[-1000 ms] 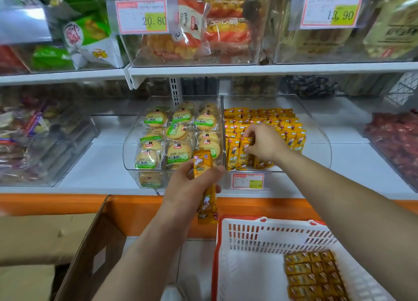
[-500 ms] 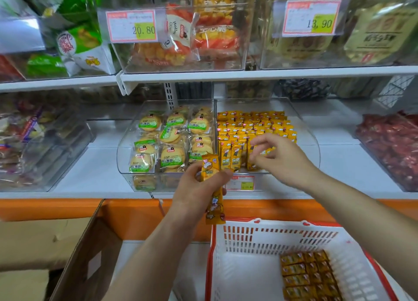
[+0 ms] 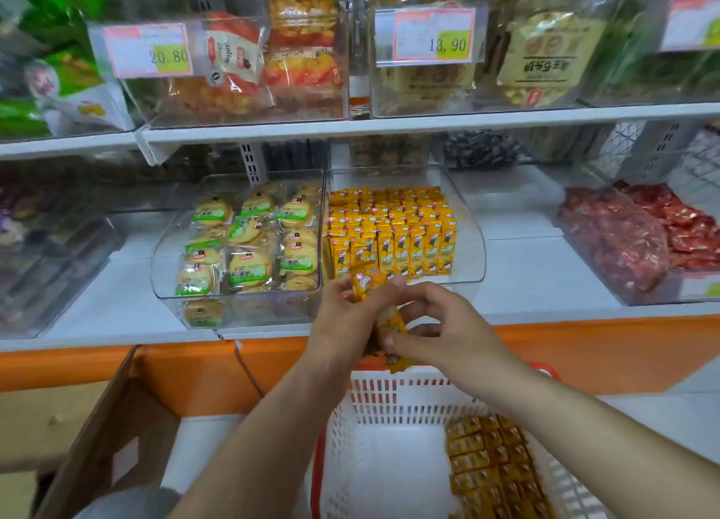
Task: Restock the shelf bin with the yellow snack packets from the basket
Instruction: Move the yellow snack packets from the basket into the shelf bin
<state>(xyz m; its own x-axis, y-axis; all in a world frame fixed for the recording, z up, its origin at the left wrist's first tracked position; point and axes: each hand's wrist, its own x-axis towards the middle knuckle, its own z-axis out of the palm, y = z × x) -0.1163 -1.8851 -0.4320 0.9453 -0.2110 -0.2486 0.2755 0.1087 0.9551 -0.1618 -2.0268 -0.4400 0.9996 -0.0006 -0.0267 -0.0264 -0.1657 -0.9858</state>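
Note:
A clear shelf bin (image 3: 469,246) holds rows of upright yellow snack packets (image 3: 393,230). Just in front of it, my left hand (image 3: 343,323) grips a hanging bunch of yellow snack packets (image 3: 368,284). My right hand (image 3: 440,331) meets it from the right, fingers pinched on the lower part of the same bunch. Below, a white basket with a red rim (image 3: 389,401) holds more yellow packets (image 3: 491,464) stacked at its right side.
A neighbouring clear bin (image 3: 167,261) on the left holds round green-labelled cakes. Red packets (image 3: 639,230) fill a bin at right. An upper shelf (image 3: 389,125) carries price-tagged bins. A brown cardboard box (image 3: 97,433) stands at lower left, beside the basket.
My right hand has left the bin's packets and come back down to the bunch in my left hand, taking hold of its lower part. The view has shifted slightly closer.

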